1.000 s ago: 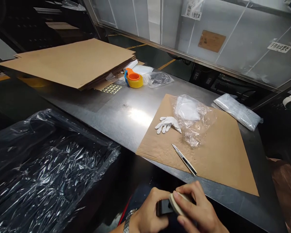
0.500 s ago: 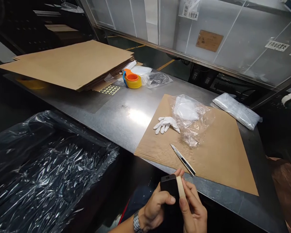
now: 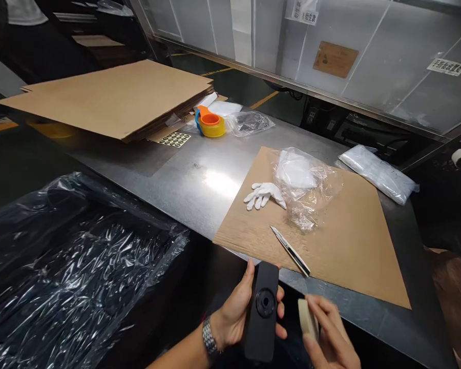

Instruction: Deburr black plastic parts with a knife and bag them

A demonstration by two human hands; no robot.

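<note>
My left hand (image 3: 236,307) is closed around a black rectangular block (image 3: 260,328), its thumb along one side and fingertips wrapped round the other. A round recessed fitting with a hole shows on the block's face. In my right hand (image 3: 330,333) is a flat cream-coloured pad (image 3: 308,319), pinched between thumb and fingers and apart from the block. Just beyond the hands a utility knife (image 3: 291,251) lies on a cardboard sheet (image 3: 353,246). Farther up the sheet are a white glove (image 3: 264,195) and a clear plastic bag (image 3: 305,205) with something white in it.
Stacked cardboard (image 3: 119,97) covers the left end of the metal table (image 3: 176,189). Near it sit a yellow and orange tape dispenser (image 3: 211,124) and a sticker sheet (image 3: 174,139). A plastic-wrapped packet (image 3: 380,173) lies at right. Black plastic sheeting (image 3: 80,277) fills the lower left.
The cream pad has come away from the black block, my right hand carrying it right and down. My left hand has turned the block so its face with the round fitting shows.
</note>
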